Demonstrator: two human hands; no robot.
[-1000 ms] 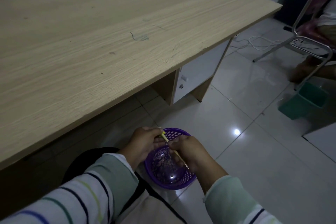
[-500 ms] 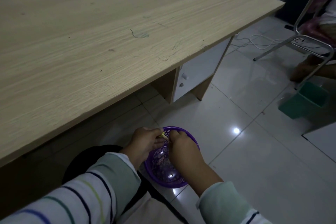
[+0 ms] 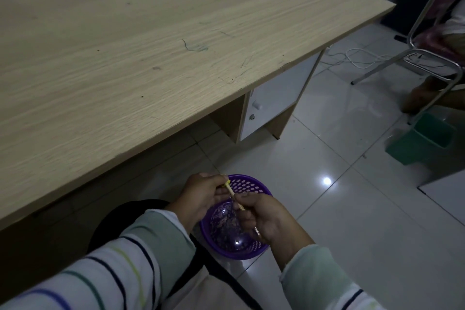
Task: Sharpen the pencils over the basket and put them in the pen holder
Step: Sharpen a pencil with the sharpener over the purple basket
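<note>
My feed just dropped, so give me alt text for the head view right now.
Two hands work a pencil over a purple basket on the tiled floor: the left hand pinches a small yellow sharpener at its tip, the right hand grips the shaft. A bare wooden desk fills the upper left.

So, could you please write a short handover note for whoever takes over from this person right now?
Left hand: closed on a small yellow sharpener.
Right hand: gripping the pencil, whose tip is in the sharpener.
Both are held over the purple basket, which sits on the floor tiles beside the desk and already holds shavings.
Done: sharpening is under way.
Left: finish this pencil and put it in the pen holder, which is not in view; other pencils are not visible either.
</note>
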